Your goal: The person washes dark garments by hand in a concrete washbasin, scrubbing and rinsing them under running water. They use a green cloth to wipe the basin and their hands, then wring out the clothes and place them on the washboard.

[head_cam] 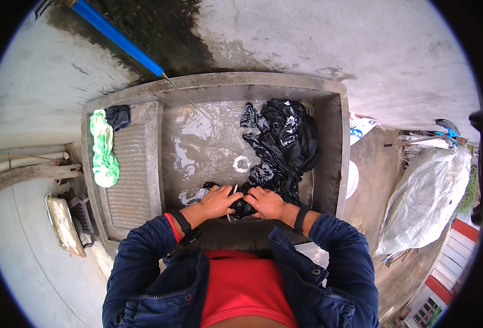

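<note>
Wet black cloth (292, 135) lies heaped in the right half of a concrete wash basin (340, 156). Both hands grip a bunched end of it near the basin's front wall. My left hand (219, 201) is on the left of the bunch, with a thin white strip beside its thumb. My right hand (266, 201) holds the cloth just to the right, the thumbs close together. A thin stream of water (188, 98) falls from a blue pipe (118, 37) into the basin. A white ring-shaped patch (241, 164) shows on the basin floor.
A green and white cloth (103, 149) and a small dark cloth (118, 117) lie on the ribbed washboard (129, 176) at left. Outside the basin at right are a white round object (352, 179), a printed bag (360, 128) and a large clear plastic sheet (426, 201). A wall stands behind.
</note>
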Available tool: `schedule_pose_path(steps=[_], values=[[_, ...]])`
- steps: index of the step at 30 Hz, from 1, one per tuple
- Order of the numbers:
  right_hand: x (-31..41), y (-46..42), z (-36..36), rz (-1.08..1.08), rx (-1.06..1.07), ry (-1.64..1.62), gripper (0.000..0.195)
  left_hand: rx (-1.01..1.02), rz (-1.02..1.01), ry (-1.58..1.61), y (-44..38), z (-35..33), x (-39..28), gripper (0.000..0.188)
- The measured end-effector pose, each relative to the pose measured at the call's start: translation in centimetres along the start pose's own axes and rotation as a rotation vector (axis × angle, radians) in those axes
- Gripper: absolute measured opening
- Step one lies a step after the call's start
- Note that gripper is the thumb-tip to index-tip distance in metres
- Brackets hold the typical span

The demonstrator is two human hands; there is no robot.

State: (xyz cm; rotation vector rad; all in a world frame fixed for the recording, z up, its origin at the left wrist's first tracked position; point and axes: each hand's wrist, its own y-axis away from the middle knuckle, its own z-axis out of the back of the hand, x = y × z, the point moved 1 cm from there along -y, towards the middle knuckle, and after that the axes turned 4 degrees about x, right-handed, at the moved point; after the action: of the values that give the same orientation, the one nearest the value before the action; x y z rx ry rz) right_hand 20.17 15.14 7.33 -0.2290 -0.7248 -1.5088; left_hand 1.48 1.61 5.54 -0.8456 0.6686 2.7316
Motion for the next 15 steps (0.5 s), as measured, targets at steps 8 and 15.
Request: schedule_pose_path(steps=[8, 15], values=[[-2.0, -2.2, -0.7, -0.195, -0.064, 0.102, 0.097, -0.136, 0.157, 0.013, 0.2, 0.9, 1.4, 0.082], [-3.4, -4.1, -6.8, -0.164, 0.113, 0.258, 0.088, -0.011, 0.232, -0.256, -1.6, -7.9, 2.9, 0.081]])
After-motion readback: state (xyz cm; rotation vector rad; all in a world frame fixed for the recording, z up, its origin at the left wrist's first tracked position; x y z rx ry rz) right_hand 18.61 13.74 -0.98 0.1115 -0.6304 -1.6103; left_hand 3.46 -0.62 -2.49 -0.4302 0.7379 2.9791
